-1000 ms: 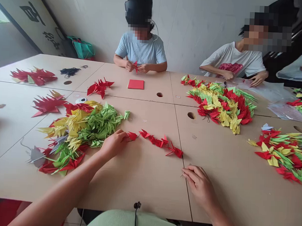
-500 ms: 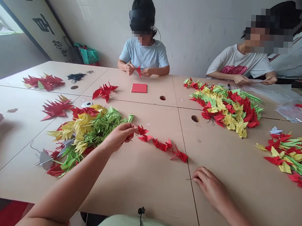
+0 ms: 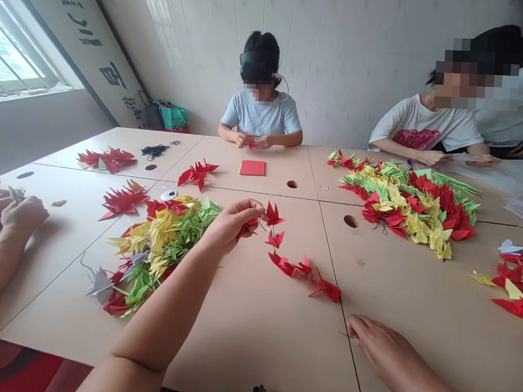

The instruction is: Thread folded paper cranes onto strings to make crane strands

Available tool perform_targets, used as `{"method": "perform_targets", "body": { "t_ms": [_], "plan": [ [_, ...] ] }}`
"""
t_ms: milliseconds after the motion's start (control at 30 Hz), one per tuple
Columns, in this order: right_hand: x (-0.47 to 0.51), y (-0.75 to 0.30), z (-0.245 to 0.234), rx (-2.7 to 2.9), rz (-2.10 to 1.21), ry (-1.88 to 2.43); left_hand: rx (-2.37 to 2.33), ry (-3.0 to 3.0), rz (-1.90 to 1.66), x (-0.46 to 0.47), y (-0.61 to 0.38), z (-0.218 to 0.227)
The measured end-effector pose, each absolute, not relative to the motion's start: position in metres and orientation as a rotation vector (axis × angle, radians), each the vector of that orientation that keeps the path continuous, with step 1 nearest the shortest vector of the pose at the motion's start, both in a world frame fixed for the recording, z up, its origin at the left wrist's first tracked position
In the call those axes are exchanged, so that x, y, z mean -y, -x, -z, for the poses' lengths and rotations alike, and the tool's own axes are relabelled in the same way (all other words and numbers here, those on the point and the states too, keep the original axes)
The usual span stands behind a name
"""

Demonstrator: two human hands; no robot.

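My left hand [image 3: 233, 222] is raised above the table, its fingers pinched on one end of a string of red paper cranes [image 3: 299, 267]. The string hangs down from the pinch and trails right across the tabletop. My right hand [image 3: 378, 347] lies low on the table at the lower right, fingers together, pinching a thin needle or thread end [image 3: 343, 333] near the string's far end. To the left of my left hand lies a pile of green, yellow and red paper cranes [image 3: 164, 238].
Across the beige table [image 3: 255, 328] a person folds red paper beside a red paper stack [image 3: 252, 168]. Another person sits at the right behind a large crane pile [image 3: 411, 199]. More crane piles [image 3: 511, 282] lie around. A third person's hands [image 3: 9, 208] work at the left edge.
My left hand has lifted the near end of the red crane string up off the table. My right hand has stayed low on the table. The view has tilted upward.
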State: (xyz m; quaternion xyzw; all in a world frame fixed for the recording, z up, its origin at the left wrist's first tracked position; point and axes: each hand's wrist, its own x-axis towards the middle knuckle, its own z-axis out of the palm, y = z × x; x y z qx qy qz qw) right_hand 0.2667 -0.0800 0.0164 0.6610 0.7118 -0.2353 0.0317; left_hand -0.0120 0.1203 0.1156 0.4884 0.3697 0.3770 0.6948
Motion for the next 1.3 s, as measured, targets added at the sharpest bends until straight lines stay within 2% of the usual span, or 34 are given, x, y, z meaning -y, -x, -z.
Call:
{"method": "perform_targets", "body": {
  "t_ms": [200, 333, 500, 567, 667, 733, 967, 1100, 1200, 1300],
  "plan": [
    [0.074, -0.272, -0.009, -2.227, 0.761, -1.976, -0.765, -1.048, -0.82, -0.128, -0.004, -0.107],
    [0.065, -0.259, -0.028, -2.242, 0.904, -2.099, -0.749, -1.038, -0.782, -0.12, -0.007, -0.097],
    [0.03, -0.22, -0.087, -2.575, 1.437, -2.293, -0.706, -0.945, -0.743, -0.104, -0.009, -0.094],
    [0.012, -0.204, -0.106, -2.673, 1.845, -2.366, -0.671, -0.902, -0.724, -0.099, -0.01, -0.095],
    [-0.01, -0.186, -0.119, -2.768, 2.374, -2.332, -0.64, -0.857, -0.667, -0.093, -0.01, -0.097],
    [-0.02, -0.177, -0.12, -2.825, 2.475, -2.284, -0.636, -0.852, -0.652, -0.091, -0.009, -0.1],
    [-0.028, -0.165, -0.117, -2.926, 2.082, -2.734, -0.599, -0.793, -0.664, -0.087, -0.005, -0.109],
    [-0.018, -0.168, -0.124, -2.926, 1.535, -2.932, -0.566, -0.794, -0.67, -0.084, -0.004, -0.111],
    [-0.012, -0.17, -0.127, -3.035, 1.142, -2.857, -0.54, -0.815, -0.664, -0.081, -0.005, -0.113],
    [-0.011, -0.17, -0.128, -3.11, 0.994, -2.758, -0.516, -0.839, -0.641, -0.079, -0.006, -0.114]
  ]
}}
